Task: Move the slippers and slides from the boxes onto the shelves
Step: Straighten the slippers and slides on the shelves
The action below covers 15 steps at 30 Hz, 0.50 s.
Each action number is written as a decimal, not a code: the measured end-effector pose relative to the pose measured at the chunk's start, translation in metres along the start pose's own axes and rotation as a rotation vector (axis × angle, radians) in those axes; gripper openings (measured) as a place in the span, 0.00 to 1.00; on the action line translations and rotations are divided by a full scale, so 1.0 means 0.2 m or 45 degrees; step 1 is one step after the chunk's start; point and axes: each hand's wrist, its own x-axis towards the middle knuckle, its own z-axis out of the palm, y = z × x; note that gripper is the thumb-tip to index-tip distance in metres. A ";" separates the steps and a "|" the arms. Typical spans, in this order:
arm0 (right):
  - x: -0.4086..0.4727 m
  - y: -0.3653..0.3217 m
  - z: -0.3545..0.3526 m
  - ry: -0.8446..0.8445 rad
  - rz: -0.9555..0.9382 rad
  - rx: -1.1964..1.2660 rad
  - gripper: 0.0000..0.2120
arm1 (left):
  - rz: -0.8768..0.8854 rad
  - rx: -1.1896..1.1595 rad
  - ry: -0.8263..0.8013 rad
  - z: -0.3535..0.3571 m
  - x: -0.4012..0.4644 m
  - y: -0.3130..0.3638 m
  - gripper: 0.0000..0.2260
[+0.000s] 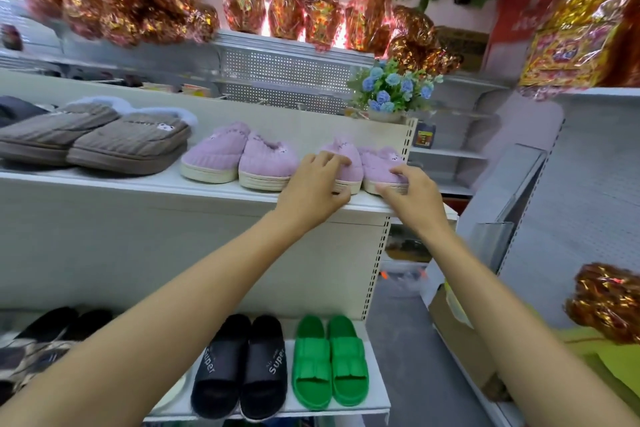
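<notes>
White shop shelving (194, 218) fills the scene; foil-wrapped red-gold packs (117, 0) crowd the top. On the upper shelf, far right, the left hand (313, 185) and right hand (414, 198) each clamp curled fingers on one of two lilac slippers (381, 163). Below, black slides (239, 364) read "Super" beside green slides (329, 360).

Both bare forearms extended forward and upward from the lower corners, converging toward centre; left hand (313, 184) palm down, fingers curled, thumb tucked low at the right; right hand (412, 196) palm down, fingers bent, thumb pointing left; wrists roughly level, slightly flexed; hands near each other, not touching; whether either set of fingers actually clamps anything cannot be told from this angle
</notes>
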 end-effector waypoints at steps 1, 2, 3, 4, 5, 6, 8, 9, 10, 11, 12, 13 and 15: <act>-0.01 0.00 0.00 0.037 -0.027 -0.006 0.20 | 0.079 0.035 0.042 -0.01 -0.03 0.00 0.19; -0.03 -0.01 0.01 0.083 -0.067 -0.024 0.19 | 0.139 0.049 0.090 -0.03 -0.07 -0.01 0.17; -0.04 -0.03 0.01 0.132 -0.115 -0.041 0.18 | 0.179 0.048 0.140 -0.05 -0.11 -0.03 0.16; -0.06 -0.05 0.02 0.173 -0.168 -0.045 0.17 | 0.200 0.038 0.185 -0.09 -0.14 -0.05 0.16; -0.08 -0.08 0.02 0.197 -0.224 -0.033 0.16 | 0.203 0.029 0.232 -0.14 -0.17 -0.09 0.17; -0.10 -0.13 0.03 0.197 -0.278 -0.012 0.15 | 0.191 0.035 0.279 -0.20 -0.20 -0.13 0.17; -0.14 -0.23 0.06 0.151 -0.375 0.025 0.15 | 0.123 0.072 0.353 -0.31 -0.26 -0.27 0.18; -0.15 -0.28 0.09 0.114 -0.402 0.038 0.15 | 0.064 0.085 0.375 -0.36 -0.29 -0.34 0.18; -0.17 -0.34 0.12 0.079 -0.415 0.053 0.15 | 0.000 0.099 0.391 -0.41 -0.32 -0.41 0.19; -0.18 -0.39 0.16 0.048 -0.423 0.069 0.15 | -0.060 0.118 0.403 -0.45 -0.35 -0.48 0.20; -0.18 -0.45 0.20 0.019 -0.430 0.081 0.16 | -0.109 0.148 0.398 -0.49 -0.37 -0.53 0.20; -0.17 -0.51 0.23 -0.013 -0.436 0.088 0.17 | -0.144 0.173 0.377 -0.53 -0.39 -0.58 0.21; -0.16 -0.62 0.29 -0.086 -0.432 0.088 0.19 | -0.186 0.152 0.322 -0.58 -0.40 -0.65 0.20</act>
